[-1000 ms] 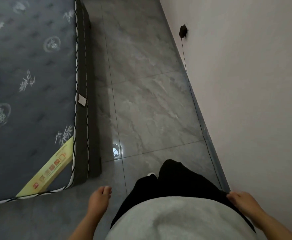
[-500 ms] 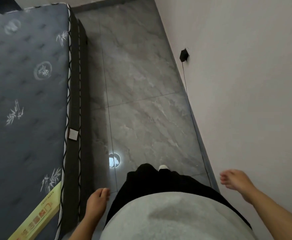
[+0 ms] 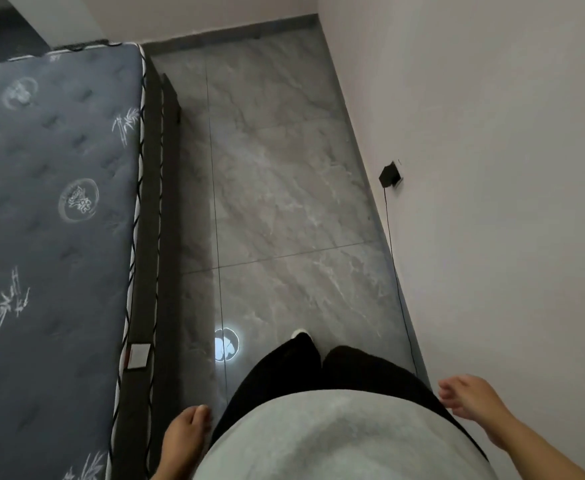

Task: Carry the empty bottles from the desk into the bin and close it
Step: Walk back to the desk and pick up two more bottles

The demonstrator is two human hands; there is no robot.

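The person is walking along a narrow strip of grey tiled floor between a bare mattress on their left and a pale wall on their right. The left hand is hanging loosely at the hip, fingers relaxed and grasping nothing. The right hand is swinging out near the wall, fingers half curled and likewise holding nothing. No bottles, desk or bin are showing anywhere in the head view, so which way the bottles lie, how their long axes run, and which hand is nearer to them cannot be told. Judging by the empty hands, this is likely a walk towards the desk or bin. A black plug is sitting in the wall, its cable trailing down along the skirting
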